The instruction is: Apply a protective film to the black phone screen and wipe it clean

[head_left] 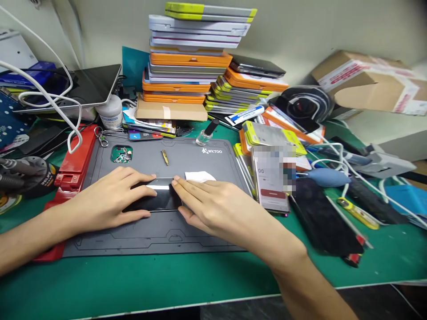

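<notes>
A glossy black smartphone lies lengthwise across the grey work mat, with bright reflections on its upper face. My left hand grips its left part, thumb along the near edge and fingers over the top and far edge. At the right end, my right hand holds it with fingers pressed together on top and the thumb at the near corner. Just beyond the right fingers is a white piece of paper or cloth. A small brass-coloured pointed piece rests on the mat farther back.
A red clamp-like tool borders the mat on the left. Behind stand a small bottle and stacked flat boxes. To the right lie a lit phone, a black pouch, a blue air blower and a yellow cutter.
</notes>
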### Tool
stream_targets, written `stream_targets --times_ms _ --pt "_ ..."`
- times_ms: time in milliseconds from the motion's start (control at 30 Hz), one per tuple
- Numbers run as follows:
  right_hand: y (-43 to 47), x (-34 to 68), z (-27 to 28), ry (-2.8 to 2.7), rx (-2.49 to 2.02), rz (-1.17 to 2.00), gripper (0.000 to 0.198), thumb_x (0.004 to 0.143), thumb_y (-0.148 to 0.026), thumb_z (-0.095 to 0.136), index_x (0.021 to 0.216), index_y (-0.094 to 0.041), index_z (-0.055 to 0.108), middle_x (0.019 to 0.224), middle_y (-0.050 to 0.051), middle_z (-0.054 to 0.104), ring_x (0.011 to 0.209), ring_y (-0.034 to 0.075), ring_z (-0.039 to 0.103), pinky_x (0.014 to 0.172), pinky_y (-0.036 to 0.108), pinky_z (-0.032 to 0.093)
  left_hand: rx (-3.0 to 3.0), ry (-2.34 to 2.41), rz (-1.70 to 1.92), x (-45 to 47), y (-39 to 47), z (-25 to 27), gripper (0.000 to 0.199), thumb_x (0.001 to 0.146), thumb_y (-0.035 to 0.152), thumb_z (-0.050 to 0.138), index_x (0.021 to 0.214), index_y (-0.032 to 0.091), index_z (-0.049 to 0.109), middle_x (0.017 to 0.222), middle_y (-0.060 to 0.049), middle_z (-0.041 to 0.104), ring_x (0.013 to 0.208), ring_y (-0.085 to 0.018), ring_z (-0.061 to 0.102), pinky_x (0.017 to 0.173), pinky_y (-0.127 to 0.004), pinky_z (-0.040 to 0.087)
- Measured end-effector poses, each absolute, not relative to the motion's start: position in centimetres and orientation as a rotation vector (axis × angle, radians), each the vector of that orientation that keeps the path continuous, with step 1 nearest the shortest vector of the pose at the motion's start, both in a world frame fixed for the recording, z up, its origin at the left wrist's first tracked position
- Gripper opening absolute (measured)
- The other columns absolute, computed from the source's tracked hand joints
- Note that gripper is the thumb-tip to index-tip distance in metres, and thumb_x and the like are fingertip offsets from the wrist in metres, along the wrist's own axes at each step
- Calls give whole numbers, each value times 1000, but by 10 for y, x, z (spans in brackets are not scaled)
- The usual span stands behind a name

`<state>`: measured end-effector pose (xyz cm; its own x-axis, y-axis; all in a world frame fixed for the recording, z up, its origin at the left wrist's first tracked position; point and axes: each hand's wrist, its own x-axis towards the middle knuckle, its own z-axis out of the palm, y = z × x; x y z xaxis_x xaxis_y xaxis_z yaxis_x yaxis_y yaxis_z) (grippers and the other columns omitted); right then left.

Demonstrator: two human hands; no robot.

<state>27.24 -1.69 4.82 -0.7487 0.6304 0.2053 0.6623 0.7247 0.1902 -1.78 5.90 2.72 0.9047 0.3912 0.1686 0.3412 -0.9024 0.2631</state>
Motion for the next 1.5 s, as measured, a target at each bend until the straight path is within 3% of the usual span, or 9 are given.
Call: stream_targets --times_ms 600,767,1200,1500 --pt "-23 269 50 -2873 -1037 -533 38 105 -14 58 134 9 68 135 30 74 109 34 81 82 44 70 2901 486 367 -14 61 27 38 108 49 59 134 23 67 153 -12 66 123 -32 66 105 -51 52" --pt "-29 267 51 -2914 -1061 -615 39 99 -9 64 133 10 68 134 32 73 105 35 82 79 42 70 2901 485 376 -13 62 25 39 109 51 56 134 24 67 152 -11 67 122 -32 66 104 -51 53" --pt "-22 267 50 -2888 -1136 -541 50 105 -13 48 146 15 55 152 36 57 121 41 77 80 46 71 2851 512 304 -12 64 28 40 107 52 59 137 28 69 152 -9 67 127 -33 66 111 -54 52" --pt "-19 266 45 -2834 -1038 -628 47 103 -12 48 137 17 61 136 36 70 114 37 80 82 43 70 2911 468 324 -13 63 29 38 109 49 57 135 23 67 150 -13 67 125 -33 66 107 -52 52"
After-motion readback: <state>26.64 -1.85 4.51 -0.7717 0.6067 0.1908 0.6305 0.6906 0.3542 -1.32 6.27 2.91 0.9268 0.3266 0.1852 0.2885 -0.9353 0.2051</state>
